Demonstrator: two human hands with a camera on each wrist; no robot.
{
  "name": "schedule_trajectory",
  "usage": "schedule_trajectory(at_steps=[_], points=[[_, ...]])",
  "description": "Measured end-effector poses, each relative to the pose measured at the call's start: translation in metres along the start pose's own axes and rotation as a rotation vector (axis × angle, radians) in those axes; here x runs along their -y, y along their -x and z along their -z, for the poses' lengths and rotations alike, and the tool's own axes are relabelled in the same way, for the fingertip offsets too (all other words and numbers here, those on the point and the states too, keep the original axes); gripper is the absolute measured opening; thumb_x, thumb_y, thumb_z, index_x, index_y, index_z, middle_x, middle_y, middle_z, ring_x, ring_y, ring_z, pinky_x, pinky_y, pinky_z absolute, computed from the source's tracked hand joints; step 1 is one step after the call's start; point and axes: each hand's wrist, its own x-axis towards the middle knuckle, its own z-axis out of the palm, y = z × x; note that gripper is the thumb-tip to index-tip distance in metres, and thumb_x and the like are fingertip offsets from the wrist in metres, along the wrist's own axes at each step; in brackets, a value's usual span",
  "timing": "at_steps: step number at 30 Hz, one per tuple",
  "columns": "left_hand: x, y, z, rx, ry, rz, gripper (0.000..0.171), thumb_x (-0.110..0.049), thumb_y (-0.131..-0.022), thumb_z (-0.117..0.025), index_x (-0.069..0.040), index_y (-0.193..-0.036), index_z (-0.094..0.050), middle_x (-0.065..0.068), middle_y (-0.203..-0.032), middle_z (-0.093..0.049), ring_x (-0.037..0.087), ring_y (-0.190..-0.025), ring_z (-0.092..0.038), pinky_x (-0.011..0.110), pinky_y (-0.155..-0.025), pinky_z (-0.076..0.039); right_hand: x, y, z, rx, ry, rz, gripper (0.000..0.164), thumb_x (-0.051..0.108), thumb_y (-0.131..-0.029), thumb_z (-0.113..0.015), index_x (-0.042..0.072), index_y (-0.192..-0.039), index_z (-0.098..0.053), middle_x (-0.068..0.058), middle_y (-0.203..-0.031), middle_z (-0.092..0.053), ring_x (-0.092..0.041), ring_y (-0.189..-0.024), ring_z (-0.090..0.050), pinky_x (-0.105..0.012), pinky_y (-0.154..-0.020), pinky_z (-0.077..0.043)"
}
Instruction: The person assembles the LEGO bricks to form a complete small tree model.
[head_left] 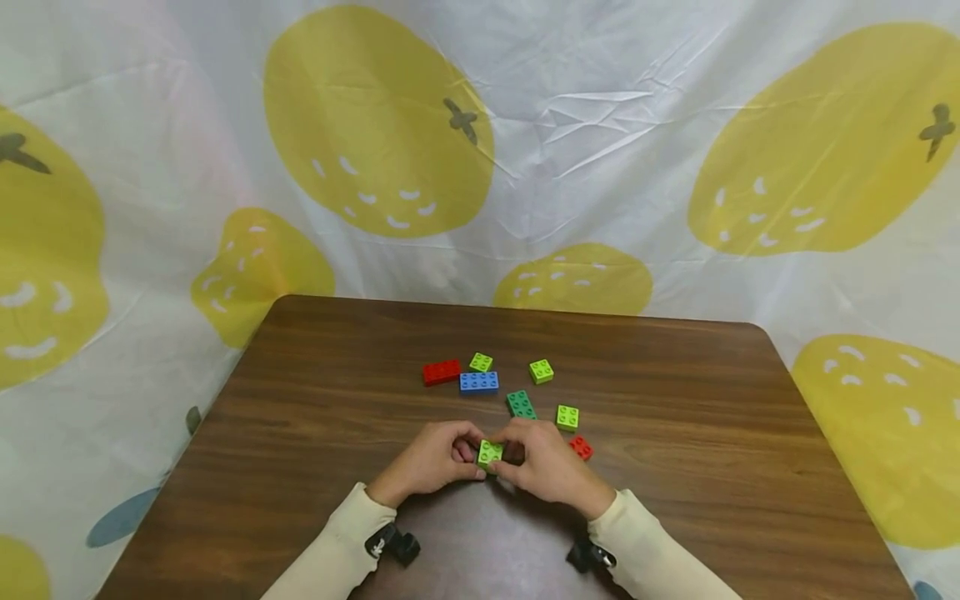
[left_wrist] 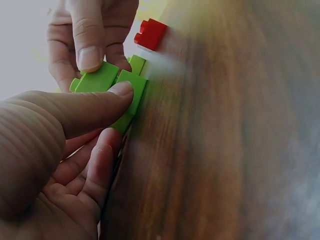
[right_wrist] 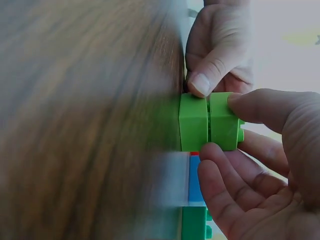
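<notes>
Two light green bricks with square studded tops are stacked between the hands near the middle of the table. My left hand (head_left: pixel 433 458) pinches the lower brick (right_wrist: pixel 193 125), its thumb on the side nearest me. The upper brick (right_wrist: pixel 224 122) is pinched between thumb and fingers of my right hand (head_left: pixel 547 463). A thin seam shows between the two bricks in the right wrist view, and the upper one's studs face up. Beyond the right hand's fingers lies a dark green brick (head_left: pixel 521 404), and a small red brick (head_left: pixel 581 447) lies beside that hand.
Farther back on the brown wooden table (head_left: pixel 337 417) lie a long red brick (head_left: pixel 442 372), a blue brick (head_left: pixel 478 382) and light green bricks (head_left: pixel 541 371), one just behind the blue. Another light green brick (head_left: pixel 567 417) sits past the right hand. A lemon-patterned cloth (head_left: pixel 585 192) hangs behind.
</notes>
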Motion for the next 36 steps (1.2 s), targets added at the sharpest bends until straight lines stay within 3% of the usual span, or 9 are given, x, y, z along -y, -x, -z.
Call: schedule_trajectory(at_steps=[14, 19, 26, 31, 36], points=[[-0.0013, -0.0031, 0.0008, 0.003, 0.017, -0.020, 0.038, -0.020, -0.083, -0.093, -0.012, -0.115, -0.074, -0.003, -0.092, -0.072, 0.002, -0.079, -0.064, 0.020, -0.071, -0.055, -0.0010, -0.0060, 0.0009, 0.008, -0.088, -0.095, 0.021, 0.014, -0.084, -0.090, 0.013, -0.103, -0.081, 0.004, -0.086, -0.070, 0.000, -0.070, -0.062, -0.021, -0.062, -0.053], [-0.0018, -0.0023, 0.0034, 0.017, 0.069, -0.016, 0.038, -0.021, -0.086, -0.090, -0.012, -0.119, -0.073, 0.000, -0.102, -0.075, 0.006, -0.087, -0.069, 0.021, -0.077, -0.058, 0.0010, -0.0077, 0.0028, 0.028, -0.121, -0.109, 0.024, 0.014, -0.085, -0.089, 0.010, -0.107, -0.081, 0.002, -0.091, -0.072, 0.000, -0.071, -0.064, -0.022, -0.064, -0.055], [-0.0059, 0.0010, 0.0100, 0.043, 0.160, 0.036, 0.035, -0.024, -0.091, -0.086, -0.013, -0.121, -0.072, 0.005, -0.119, -0.076, 0.016, -0.104, -0.074, 0.029, -0.089, -0.062, 0.0039, -0.0058, 0.0041, 0.041, -0.105, -0.157, 0.024, 0.014, -0.085, -0.089, 0.012, -0.108, -0.081, 0.006, -0.089, -0.073, -0.001, -0.069, -0.064, -0.023, -0.061, -0.054], [-0.0060, 0.0034, 0.0084, 0.035, 0.167, 0.040, 0.034, -0.026, -0.091, -0.086, -0.013, -0.119, -0.073, 0.006, -0.119, -0.076, 0.017, -0.103, -0.075, 0.030, -0.088, -0.062, 0.0048, -0.0037, 0.0045, 0.078, -0.114, -0.201, 0.024, 0.016, -0.087, -0.088, 0.013, -0.110, -0.079, 0.008, -0.079, -0.074, -0.002, -0.068, -0.065, -0.024, -0.058, -0.054], [-0.0055, 0.0032, 0.0053, 0.019, 0.163, 0.010, 0.031, -0.025, -0.092, -0.086, -0.013, -0.117, -0.072, 0.006, -0.117, -0.076, 0.017, -0.103, -0.075, 0.029, -0.088, -0.062, 0.0039, -0.0021, 0.0059, 0.076, -0.096, -0.191, 0.025, 0.021, -0.087, -0.089, 0.014, -0.109, -0.079, 0.007, -0.082, -0.076, 0.000, -0.070, -0.067, -0.023, -0.061, -0.055]])
